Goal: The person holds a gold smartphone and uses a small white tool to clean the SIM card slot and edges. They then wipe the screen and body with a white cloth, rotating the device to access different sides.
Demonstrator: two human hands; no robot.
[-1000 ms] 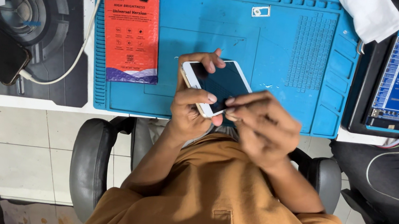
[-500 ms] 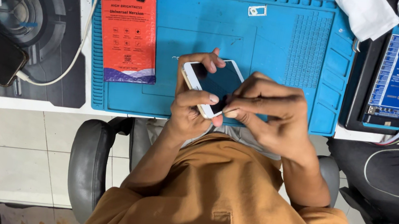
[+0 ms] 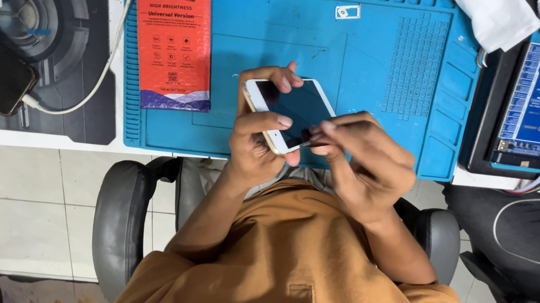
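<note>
Left hand [image 3: 255, 143] grips a phone [image 3: 290, 108], its long axis slanting away; right hand [image 3: 364, 162], pinched closed, touches the phone's near edge.

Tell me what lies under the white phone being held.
Under the white phone the blue work mat shows on the desk. The left hand grips the phone and the right hand pinches at its near edge. The mat directly beneath them is covered.

Smartphone [image 3: 290, 109]: white-framed, dark unlit screen facing up, tilted diagonally. It was held above the near edge of a blue work mat [image 3: 375, 59], gripped at its lower end.
</note>
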